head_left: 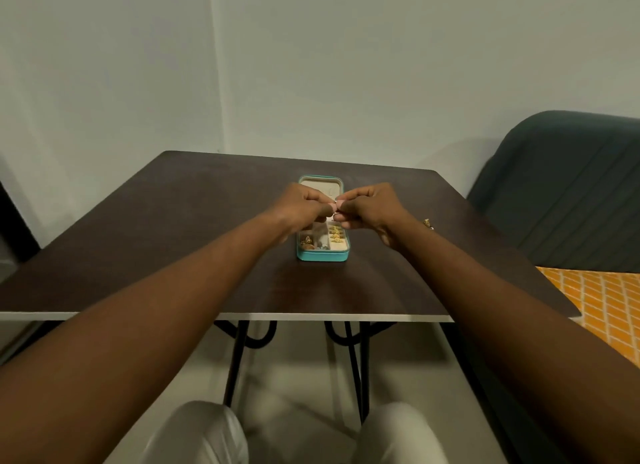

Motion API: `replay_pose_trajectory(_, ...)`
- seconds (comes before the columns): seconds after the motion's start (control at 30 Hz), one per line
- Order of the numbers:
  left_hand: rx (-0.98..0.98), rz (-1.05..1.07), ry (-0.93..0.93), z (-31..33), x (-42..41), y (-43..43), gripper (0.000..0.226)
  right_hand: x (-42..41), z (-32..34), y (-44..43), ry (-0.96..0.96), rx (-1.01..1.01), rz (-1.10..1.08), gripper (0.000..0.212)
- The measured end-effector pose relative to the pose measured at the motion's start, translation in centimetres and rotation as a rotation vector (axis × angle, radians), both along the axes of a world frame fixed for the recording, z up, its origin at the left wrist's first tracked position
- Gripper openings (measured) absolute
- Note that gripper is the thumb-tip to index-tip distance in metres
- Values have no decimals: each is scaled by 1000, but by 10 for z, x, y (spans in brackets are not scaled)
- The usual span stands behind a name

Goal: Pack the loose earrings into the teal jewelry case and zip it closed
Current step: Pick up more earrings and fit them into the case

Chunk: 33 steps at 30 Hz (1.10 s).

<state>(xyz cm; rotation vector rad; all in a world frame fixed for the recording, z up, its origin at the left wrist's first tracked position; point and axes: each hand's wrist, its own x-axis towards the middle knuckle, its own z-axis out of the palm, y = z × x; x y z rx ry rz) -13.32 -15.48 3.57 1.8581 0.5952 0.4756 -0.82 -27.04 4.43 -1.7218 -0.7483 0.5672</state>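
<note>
Hands (336, 209) pinched together above open case (322, 252)

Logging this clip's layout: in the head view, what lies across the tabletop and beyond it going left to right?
Left hand → teal jewelry case, open under the hands → right hand → loose gold earring on the table → dark chair off the table's right side.

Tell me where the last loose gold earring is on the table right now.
In the head view, a gold earring lies on the dark table, right of the open teal case, just beyond the right forearm.
</note>
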Motion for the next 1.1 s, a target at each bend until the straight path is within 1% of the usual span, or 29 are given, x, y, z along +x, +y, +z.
replay_pose_trajectory(0.07,30,23,19,1,-8,8,17,-8,-1,10,-29,-31,8,12)
replay_pose_trajectory(0.1,42,36,26,1,-11,10,17,-10,-2,14,-72,-59,7,10)
replay_pose_trajectory(0.27,105,76,81,-7,-17,23,16,-9,-22,39,-366,-247,-55,9)
replay_pose_trajectory(0.43,176,45,140,-19,-14,24,22,-6,-35,48,-512,-358,-83,10)
replay_pose_trajectory(0.53,199,35,150,-24,-8,24,23,-8,-39,51,-599,-380,-77,10)
replay_pose_trajectory(0.67,232,42,155,-27,-5,23,23,-13,-36,56,-717,-475,-58,8)
replay_pose_trajectory(0.77,245,57,162,-29,-3,25,24,-16,-32,61,-792,-527,-54,12)
replay_pose_trajectory(0.87,239,68,157,-29,-4,26,24,-16,-32,66,-823,-528,-61,15)
replay_pose_trajectory(0.93,232,75,145,-29,-4,25,24,-12,-34,66,-807,-482,-95,14)
replay_pose_trajectory(1.03,209,83,129,-27,-6,25,23,0,-30,60,-756,-390,-123,9)
replay_pose_trajectory(1.1,197,83,119,-24,-6,24,25,10,-20,47,-687,-325,-126,7)
